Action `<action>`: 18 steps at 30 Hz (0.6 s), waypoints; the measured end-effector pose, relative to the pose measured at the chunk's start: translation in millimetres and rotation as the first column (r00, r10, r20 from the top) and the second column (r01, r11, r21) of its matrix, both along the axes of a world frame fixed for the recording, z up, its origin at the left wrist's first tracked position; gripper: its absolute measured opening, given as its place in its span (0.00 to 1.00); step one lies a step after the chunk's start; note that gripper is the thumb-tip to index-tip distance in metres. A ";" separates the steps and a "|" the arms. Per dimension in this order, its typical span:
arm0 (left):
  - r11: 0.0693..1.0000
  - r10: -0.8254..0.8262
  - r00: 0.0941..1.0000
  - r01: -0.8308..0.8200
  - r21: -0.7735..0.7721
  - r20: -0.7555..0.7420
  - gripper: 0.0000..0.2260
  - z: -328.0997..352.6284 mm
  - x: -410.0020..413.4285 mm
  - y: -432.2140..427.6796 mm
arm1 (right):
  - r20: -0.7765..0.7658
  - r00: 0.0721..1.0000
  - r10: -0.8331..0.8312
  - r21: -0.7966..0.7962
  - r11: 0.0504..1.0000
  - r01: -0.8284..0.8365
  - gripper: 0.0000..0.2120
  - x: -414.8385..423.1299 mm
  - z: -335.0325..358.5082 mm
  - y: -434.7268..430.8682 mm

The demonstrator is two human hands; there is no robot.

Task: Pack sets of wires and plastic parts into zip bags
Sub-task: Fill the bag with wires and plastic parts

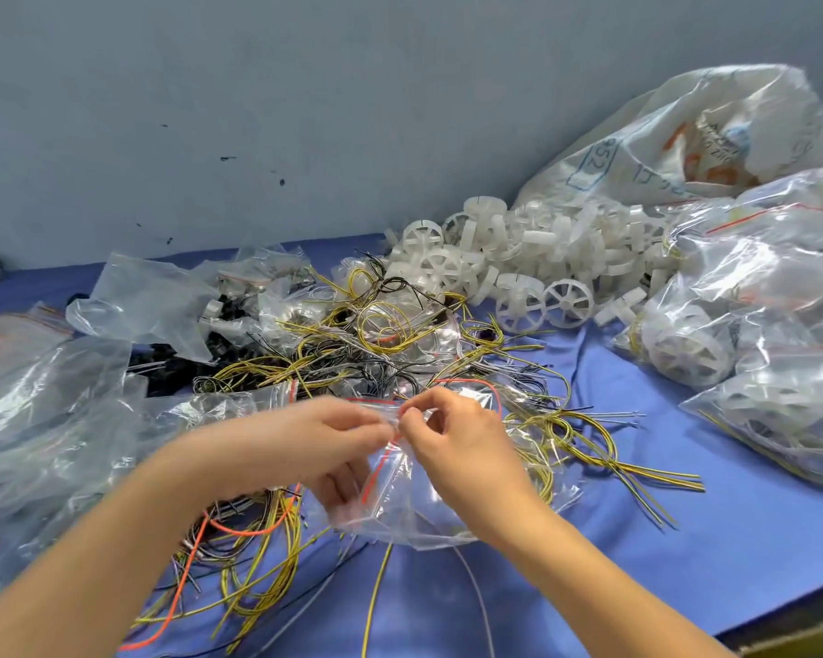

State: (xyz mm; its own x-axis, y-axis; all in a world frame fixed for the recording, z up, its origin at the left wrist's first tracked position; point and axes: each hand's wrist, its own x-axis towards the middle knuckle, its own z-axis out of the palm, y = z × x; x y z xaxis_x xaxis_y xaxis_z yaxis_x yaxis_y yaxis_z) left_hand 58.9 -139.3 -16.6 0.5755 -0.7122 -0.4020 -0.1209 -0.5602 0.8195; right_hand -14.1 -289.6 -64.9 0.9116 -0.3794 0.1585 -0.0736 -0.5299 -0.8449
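A small clear zip bag (400, 496) with a red zip line hangs between my hands above the blue table (661, 491). My left hand (314, 444) pinches its top edge from the left, and my right hand (452, 444) pinches the same edge from the right, fingertips nearly meeting. Yellow, black and white wires (376, 334) lie tangled behind my hands. More wires, some orange (238, 539), spread under my left forearm. White plastic wheel parts (519, 273) are heaped at the back right.
Filled zip bags (756, 325) with white wheels pile up on the right, below a large white sack (709, 135). Empty clear bags (44, 410) lie at the left. Black plastic parts (162, 358) sit behind them. A grey wall stands at the back.
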 end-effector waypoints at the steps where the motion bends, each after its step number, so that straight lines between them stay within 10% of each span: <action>1: 0.999 0.028 0.999 -0.027 -0.033 0.040 0.12 6.4 5.7 6.8 | -0.026 1.000 0.012 -0.013 1.000 -0.012 0.07 0.9 -0.3 -0.8; 5: 0.949 0.304 0.860 -0.237 -0.206 0.410 0.10 30.5 40.4 12.7 | -0.114 0.985 0.126 0.075 0.990 -0.118 0.12 7.5 4.3 0.8; 9: 0.950 0.020 0.404 -0.294 0.109 0.915 0.13 15.3 87.8 -14.6 | -0.058 0.993 0.102 0.207 0.974 -0.088 0.13 17.3 11.3 -1.5; 13: 0.835 -0.286 0.486 -0.297 0.463 0.826 0.15 0.3 117.1 -23.6 | -0.024 0.997 0.079 0.249 0.966 -0.071 0.12 21.9 13.0 -7.3; 18: 0.933 -0.021 0.615 -0.270 0.236 0.788 0.14 -8.2 117.6 -16.4 | 0.052 0.990 0.132 0.431 0.891 -0.141 0.10 27.3 25.6 -4.8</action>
